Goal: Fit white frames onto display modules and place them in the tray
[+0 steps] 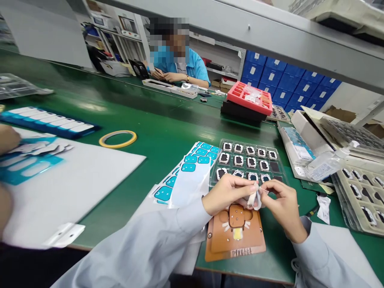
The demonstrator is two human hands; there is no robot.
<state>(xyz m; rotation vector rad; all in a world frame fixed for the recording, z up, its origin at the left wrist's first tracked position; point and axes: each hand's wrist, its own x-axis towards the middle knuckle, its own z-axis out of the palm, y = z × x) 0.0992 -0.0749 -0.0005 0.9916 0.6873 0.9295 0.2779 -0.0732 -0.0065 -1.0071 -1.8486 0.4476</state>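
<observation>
Both hands meet above a brown fixture plate [216, 248] near the bench's front edge. Between the fingertips is a small white part [254, 199], partly covered and too blurred to name exactly. My left hand [229, 191] pinches it from one side, and my right hand [280, 202] pinches at its upper right edge. The plate has a recessed, rounded-rectangle centre and a yellow patch below it. Just behind the hands, a clear tray [244, 156] holds rows of white-framed parts with dark middles. Sheets of blue rounded stickers [189, 164] lie to the left.
A roll of yellow tape [118, 139] lies on the green bench [168, 124]. On the right stand a pump bottle [328, 164] and a beige tray [364, 188]. A red tray [249, 98] sits farther back. Across the bench is a co-worker [195, 66]; another person's arm shows at far left.
</observation>
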